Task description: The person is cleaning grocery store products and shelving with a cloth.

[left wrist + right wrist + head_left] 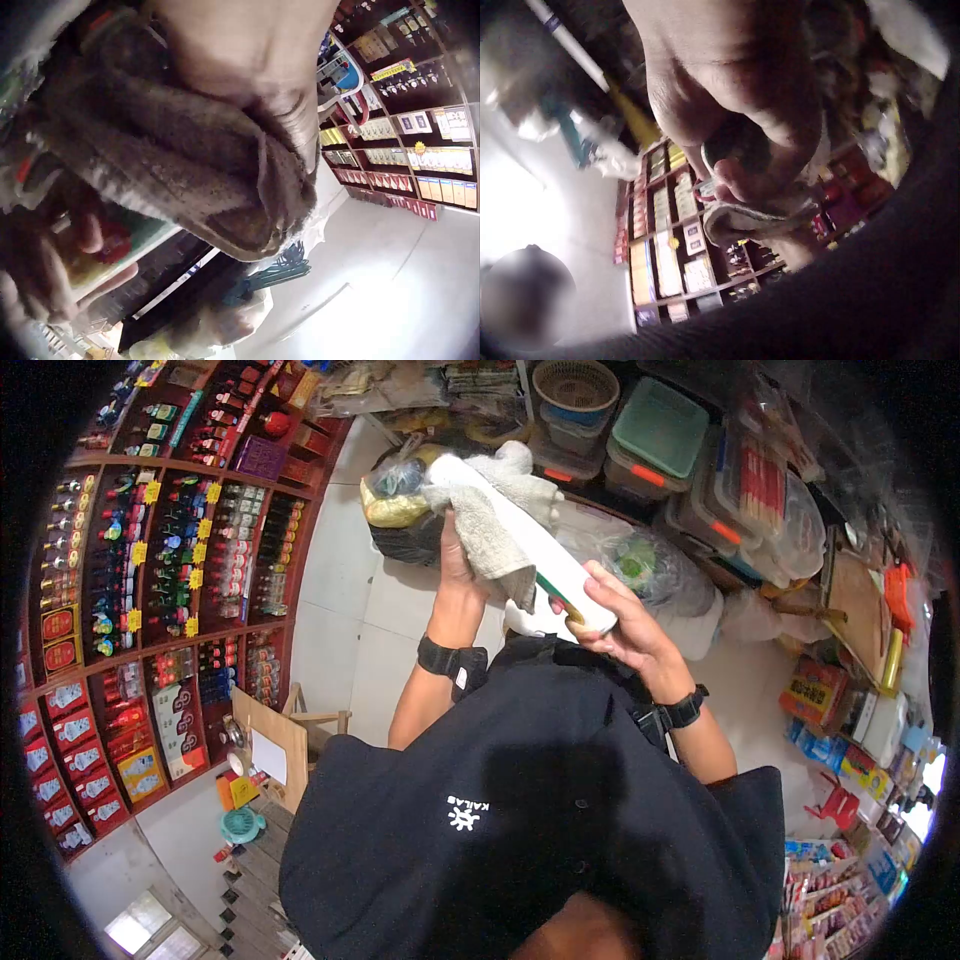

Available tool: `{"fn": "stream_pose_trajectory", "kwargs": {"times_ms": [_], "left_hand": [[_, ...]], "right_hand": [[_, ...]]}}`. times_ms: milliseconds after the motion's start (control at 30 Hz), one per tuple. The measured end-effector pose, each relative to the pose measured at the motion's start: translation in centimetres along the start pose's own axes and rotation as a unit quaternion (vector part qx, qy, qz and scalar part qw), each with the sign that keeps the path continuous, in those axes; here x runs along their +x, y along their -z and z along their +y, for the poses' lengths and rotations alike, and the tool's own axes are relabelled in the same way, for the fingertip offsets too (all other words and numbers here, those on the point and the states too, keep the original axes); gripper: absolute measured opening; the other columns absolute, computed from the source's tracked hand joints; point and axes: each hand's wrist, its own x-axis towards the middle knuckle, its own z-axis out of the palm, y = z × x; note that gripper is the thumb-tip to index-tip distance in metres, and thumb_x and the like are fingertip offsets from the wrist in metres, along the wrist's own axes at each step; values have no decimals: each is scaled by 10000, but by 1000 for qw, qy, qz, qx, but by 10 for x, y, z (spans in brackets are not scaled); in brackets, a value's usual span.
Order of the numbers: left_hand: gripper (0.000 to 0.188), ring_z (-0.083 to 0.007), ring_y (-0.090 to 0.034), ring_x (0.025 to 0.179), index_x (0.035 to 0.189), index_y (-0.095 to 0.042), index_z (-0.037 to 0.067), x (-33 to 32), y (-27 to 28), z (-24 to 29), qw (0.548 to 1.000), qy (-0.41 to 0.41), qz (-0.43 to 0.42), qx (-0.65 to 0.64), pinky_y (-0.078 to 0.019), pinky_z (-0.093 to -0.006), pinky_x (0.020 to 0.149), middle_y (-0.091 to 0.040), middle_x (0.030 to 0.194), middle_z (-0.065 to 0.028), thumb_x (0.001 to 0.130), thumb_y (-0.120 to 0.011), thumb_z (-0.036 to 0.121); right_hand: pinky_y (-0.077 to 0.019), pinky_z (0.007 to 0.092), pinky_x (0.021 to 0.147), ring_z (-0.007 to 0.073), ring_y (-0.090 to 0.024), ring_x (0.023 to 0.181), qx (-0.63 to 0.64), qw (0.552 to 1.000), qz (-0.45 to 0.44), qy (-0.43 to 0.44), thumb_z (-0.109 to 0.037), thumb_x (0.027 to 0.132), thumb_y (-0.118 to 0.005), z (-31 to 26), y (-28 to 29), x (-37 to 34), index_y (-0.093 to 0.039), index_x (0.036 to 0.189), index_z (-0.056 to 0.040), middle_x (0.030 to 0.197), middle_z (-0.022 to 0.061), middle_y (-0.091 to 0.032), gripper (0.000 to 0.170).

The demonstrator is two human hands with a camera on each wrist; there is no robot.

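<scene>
A long white box with a green side slants in front of the person's chest. The right hand grips its near end, thumb on top and fingers curled underneath. A grey towel drapes over the far part of the box. The left hand holds the towel against the box from the left, its fingers mostly hidden by cloth. In the left wrist view the towel hangs in folds below that hand. In the right wrist view the towel's edge shows beyond the right fingers.
Shelves packed with bottles and boxes line the left. At the back stand a green basin, lidded plastic tubs and a woven basket. Plastic bags lie on the floor ahead. Packaged goods fill the right side.
</scene>
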Motion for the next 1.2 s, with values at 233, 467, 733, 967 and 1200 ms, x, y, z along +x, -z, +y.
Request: {"fn": "stream_pose_trajectory", "kwargs": {"times_ms": [233, 467, 733, 967, 1200], "left_hand": [[624, -196, -633, 1034, 1278, -513, 2, -28, -26, -24, 999, 11, -41, 7, -546, -356, 894, -630, 1134, -76, 783, -814, 234], [694, -430, -650, 946, 1201, -506, -7, -22, -55, -11, 684, -165, -58, 709, -534, -458, 791, -665, 969, -263, 643, -834, 242], [833, -422, -660, 949, 1299, -428, 12, -33, -40, -47, 721, -143, -90, 672, -534, -448, 814, -671, 1028, -251, 607, -838, 231], [797, -172, -554, 1139, 1374, -429, -6, -33, 4, -35, 839, 172, -320, 404, -449, -335, 997, -574, 1261, -77, 680, -789, 150], [751, -165, -547, 1148, 1345, -460, 2, -47, -3, -48, 845, 163, -259, 439, -455, -353, 986, -576, 1252, -85, 716, -841, 158]], "right_hand": [[-512, 367, 573, 240, -597, 680, -11, 999, 31, 16, -323, 993, -561, -8, 21, 19, -451, 1288, -50, 983, 161, -602, 417], [-477, 359, 944, 224, -628, 1037, -326, 850, 174, 375, -209, 828, -781, -20, 11, 47, -465, 1313, -47, 1155, 144, -651, 601], [-484, 284, 875, 126, -628, 915, -63, 941, 174, 284, -63, 795, -774, -25, -4, 73, -571, 1000, -74, 934, 25, -645, 289], [-486, 373, 916, 193, -612, 896, 42, 953, -47, 296, -74, 801, -687, -68, 11, 48, -526, 1010, -75, 825, 27, -567, 264], [-527, 308, 787, 141, -656, 841, -187, 928, -20, 323, -53, 814, -746, -56, -16, 37, -570, 987, -20, 882, 35, -639, 249]]}}
